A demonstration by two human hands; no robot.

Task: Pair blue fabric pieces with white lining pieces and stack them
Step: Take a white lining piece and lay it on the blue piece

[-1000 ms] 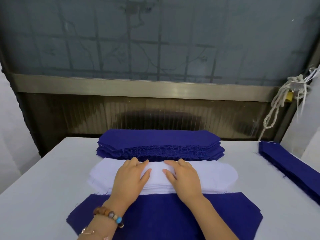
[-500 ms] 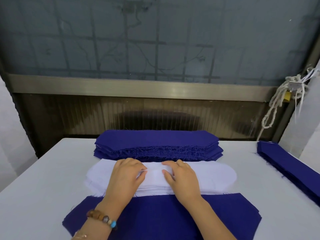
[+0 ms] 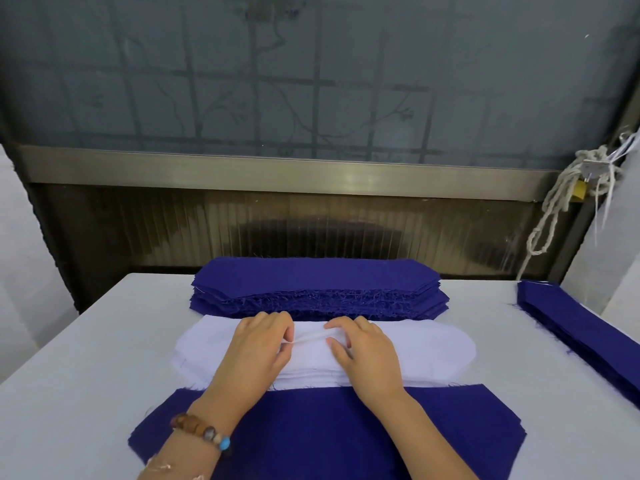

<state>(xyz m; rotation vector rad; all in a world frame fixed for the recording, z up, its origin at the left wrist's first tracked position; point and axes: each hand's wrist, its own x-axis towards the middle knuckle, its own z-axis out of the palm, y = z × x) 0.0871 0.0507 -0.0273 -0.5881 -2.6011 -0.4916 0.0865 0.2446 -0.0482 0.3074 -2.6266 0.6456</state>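
A stack of white lining pieces [image 3: 429, 348] lies across the middle of the table. Behind it sits a thick stack of blue fabric pieces [image 3: 315, 278] with frayed edges. A single blue piece [image 3: 329, 427] lies flat nearest me. Both hands are on the white stack. My left hand [image 3: 256, 351] has its fingers curled and pinches the top white layer, which wrinkles up between the hands. My right hand [image 3: 367, 355] also curls its fingertips into that raised fold.
The white table [image 3: 86, 368] carries everything. Another stack of blue strips [image 3: 581, 334] lies along the right edge. A knotted rope [image 3: 561, 202] hangs at the right. A dark window wall stands behind the table's far edge.
Both hands went from lying flat on the white stack to curling their fingers and bunching the top white layer into a fold between them.
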